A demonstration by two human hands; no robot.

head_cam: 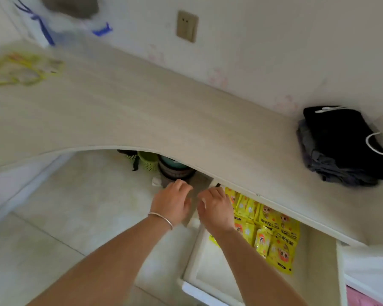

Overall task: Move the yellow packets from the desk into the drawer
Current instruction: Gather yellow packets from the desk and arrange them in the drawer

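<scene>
Packets (272, 233) fill the open drawer (192, 257), a few wait blurred on the desk (142, 111), and both hands, left (171, 202) and right (216, 208), hover loosely open, empty.

A heap of yellow packets (272, 235) with cartoon prints lies flat and overlapping in the open white drawer (208, 259), just right of the right hand (216, 209). More yellow packets on the desk (24, 70), blurred, lie far up-left of the left hand (171, 202).
</scene>
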